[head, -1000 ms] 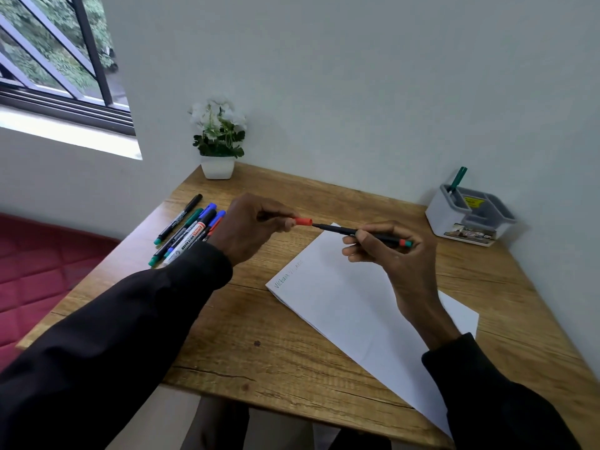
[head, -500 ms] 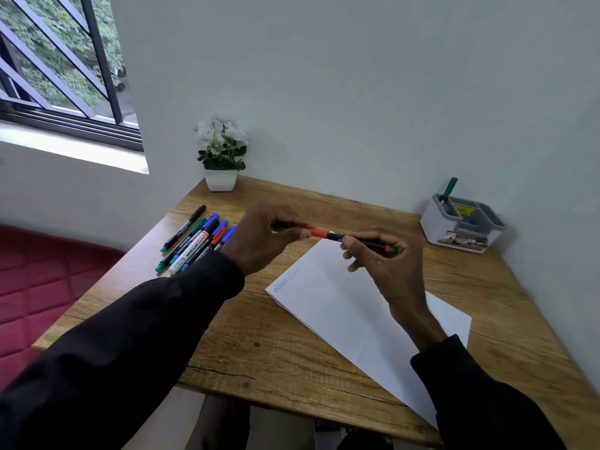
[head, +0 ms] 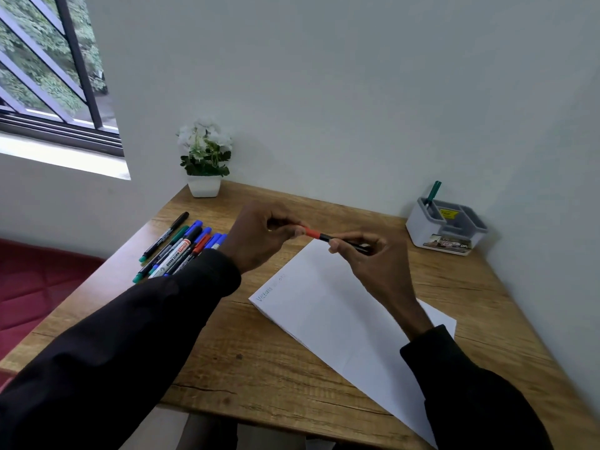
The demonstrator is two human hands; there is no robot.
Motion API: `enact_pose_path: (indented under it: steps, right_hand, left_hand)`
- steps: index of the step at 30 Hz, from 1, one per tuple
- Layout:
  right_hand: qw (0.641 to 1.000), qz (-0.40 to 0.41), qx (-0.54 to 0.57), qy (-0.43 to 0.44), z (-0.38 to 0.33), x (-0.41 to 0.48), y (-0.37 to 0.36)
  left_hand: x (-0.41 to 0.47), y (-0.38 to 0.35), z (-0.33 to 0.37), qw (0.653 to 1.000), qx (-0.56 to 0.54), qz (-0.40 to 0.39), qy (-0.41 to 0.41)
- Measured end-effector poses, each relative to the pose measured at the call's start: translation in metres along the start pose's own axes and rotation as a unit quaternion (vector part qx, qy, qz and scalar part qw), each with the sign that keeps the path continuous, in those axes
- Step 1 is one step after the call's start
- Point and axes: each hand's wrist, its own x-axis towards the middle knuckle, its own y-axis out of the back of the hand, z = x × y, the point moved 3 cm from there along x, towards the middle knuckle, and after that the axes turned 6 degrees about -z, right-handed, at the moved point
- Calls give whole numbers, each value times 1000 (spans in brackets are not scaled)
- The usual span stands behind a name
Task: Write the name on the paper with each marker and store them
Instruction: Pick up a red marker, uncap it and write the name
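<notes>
A slim black marker with a red cap (head: 324, 237) hangs in the air over the far corner of the white sheet of paper (head: 324, 319), held between both hands. Its long axis runs nearly level from left to right, dipping a little toward the right, and the cap end points left. The left hand (head: 259, 241) meets that end, its fingers (head: 297, 231) pinched together on the red cap. The right hand (head: 373, 267) has its fingers (head: 336, 245) curled round the black barrel just beside the cap. The cap looks seated on the barrel, with no gap showing.

Any pull would have to go along that axis: left hand leftward, right hand holding firm. One faint name stands near the paper's left corner. A green marker (head: 433, 191) stands in the white and grey organiser (head: 431, 235) at the far right of the light wooden desk (head: 259, 368), so this marker is likely next to write. The loose row of markers (head: 181, 251) lies well apart, beyond the left sleeve.
</notes>
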Motion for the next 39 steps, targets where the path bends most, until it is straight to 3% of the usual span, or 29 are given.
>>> enact_pose_path:
  steps: [3,6,12,17,25,39]
  right_hand:
    - [987,-26,-149,64,-2,15,11]
    - [970,-54,-219,87,0,26,16]
    - [981,-39,-180,59,19,39,40]
    - [986,49,-154,35,41,57,93]
    - [968,197,-155,-6,79,107,185]
    - [959,147,-220,-100,153,132,176]
  left_hand:
    - [16,-1,3,999,-49,-6,23]
    - [32,-9,11,990,-135,22,41]
    - [61,-36,13,979,-190,11,75]
    - [81,-52,14,967,-240,-8,87]
    - [86,-58,12,971,-221,-16,86]
    - [78,-55,-8,979,-178,-16,97]
